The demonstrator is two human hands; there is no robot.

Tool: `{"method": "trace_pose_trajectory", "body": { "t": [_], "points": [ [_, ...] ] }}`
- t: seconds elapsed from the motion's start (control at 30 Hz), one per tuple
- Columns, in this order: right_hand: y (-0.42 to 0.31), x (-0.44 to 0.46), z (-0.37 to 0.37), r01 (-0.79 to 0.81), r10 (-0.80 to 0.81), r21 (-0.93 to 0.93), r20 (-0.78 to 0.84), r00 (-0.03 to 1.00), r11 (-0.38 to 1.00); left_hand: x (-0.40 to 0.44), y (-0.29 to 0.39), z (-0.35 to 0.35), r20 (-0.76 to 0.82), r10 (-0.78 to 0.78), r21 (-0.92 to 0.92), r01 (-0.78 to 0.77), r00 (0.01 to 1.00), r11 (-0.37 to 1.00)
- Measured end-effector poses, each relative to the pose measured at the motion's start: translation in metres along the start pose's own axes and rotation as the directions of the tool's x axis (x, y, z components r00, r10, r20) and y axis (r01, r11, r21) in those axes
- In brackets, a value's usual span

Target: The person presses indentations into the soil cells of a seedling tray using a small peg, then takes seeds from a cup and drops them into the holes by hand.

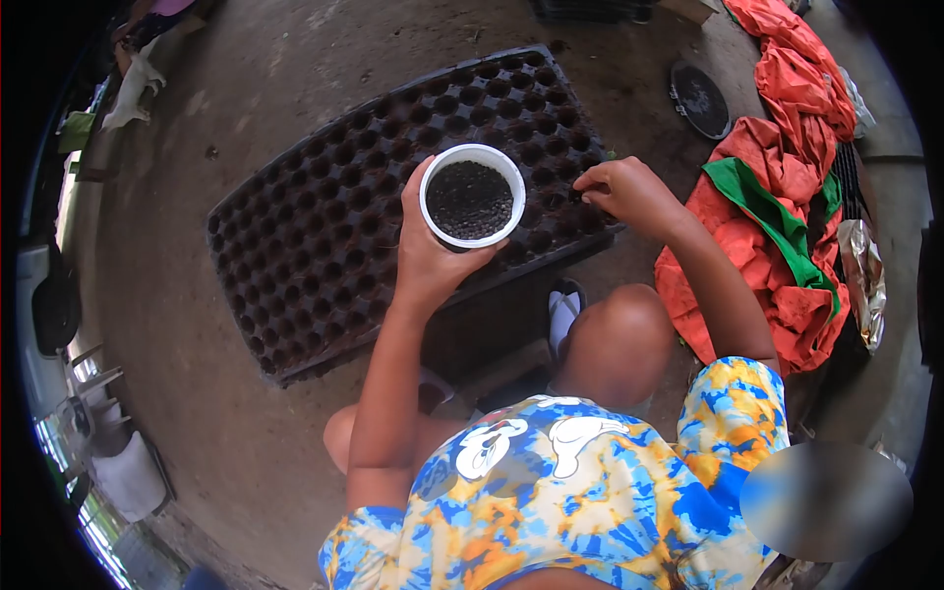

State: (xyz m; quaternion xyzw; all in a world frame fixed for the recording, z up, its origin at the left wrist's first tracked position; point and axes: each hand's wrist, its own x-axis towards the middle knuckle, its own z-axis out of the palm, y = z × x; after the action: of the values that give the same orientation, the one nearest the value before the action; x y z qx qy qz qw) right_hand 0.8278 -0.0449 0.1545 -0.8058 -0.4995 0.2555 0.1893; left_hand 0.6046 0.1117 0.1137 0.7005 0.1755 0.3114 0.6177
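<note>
My left hand [433, 246] is wrapped round a white plastic tub [518, 187]. Small dark grains that look like seeds [470, 202] lie inside the tub, which I hold above a black seedling tray [418, 339] with many round cells. Dark soil seems to fill the cells. Over the tray's right end, my right hand [624, 195] has its fingertips pinched together close to the cells. Whatever is between those fingers is too small to make out.
A red and green cloth or tarp [777, 226] lies heaped at the right, with a round dark lid or dish [700, 100] near it. White plastic containers [130, 477] stand at the lower left. Another person [147, 25] and a white animal [136, 90] are at the upper left.
</note>
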Motion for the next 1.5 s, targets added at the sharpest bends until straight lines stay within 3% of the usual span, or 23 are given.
{"method": "trace_pose_trajectory", "body": {
  "t": [0.1,0.2,0.3,0.43,0.77,0.97,1.27,1.5],
  "points": [
    [-0.009,0.002,-0.009,-0.101,0.101,-0.019,-0.001,0.995,0.995,0.000,0.001,-0.001,-0.003,0.000,0.028,0.000,1.000,1.000],
    [-0.010,0.000,-0.004,0.099,-0.098,-0.001,-0.133,0.986,0.995,0.000,0.001,-0.001,-0.010,-0.004,0.023,0.004,1.000,1.000],
    [-0.008,-0.005,0.010,0.192,-0.189,-0.075,0.054,0.981,0.978,0.001,0.000,-0.002,-0.012,0.007,0.027,-0.007,1.000,1.000],
    [-0.011,-0.014,0.023,0.177,-0.151,-0.138,0.177,0.973,0.975,0.001,0.001,-0.003,-0.012,0.000,0.021,0.000,1.000,1.000],
    [-0.006,-0.015,0.047,0.320,-0.296,-0.367,0.121,0.947,0.874,0.001,0.004,-0.002,0.000,-0.014,-0.005,0.014,1.000,1.000],
    [-0.011,-0.017,0.052,0.283,-0.284,-0.407,0.060,0.957,0.868,0.001,0.003,-0.002,-0.006,0.014,0.018,-0.014,1.000,1.000],
    [-0.013,-0.018,0.048,0.269,-0.229,-0.408,0.145,0.962,0.872,0.001,-0.001,-0.002,-0.007,0.005,0.004,-0.005,1.000,1.000],
    [-0.018,-0.020,0.045,0.246,-0.240,-0.421,0.069,0.968,0.873,0.000,-0.002,-0.001,-0.006,0.006,0.000,-0.006,1.000,1.000]
  ]
}}
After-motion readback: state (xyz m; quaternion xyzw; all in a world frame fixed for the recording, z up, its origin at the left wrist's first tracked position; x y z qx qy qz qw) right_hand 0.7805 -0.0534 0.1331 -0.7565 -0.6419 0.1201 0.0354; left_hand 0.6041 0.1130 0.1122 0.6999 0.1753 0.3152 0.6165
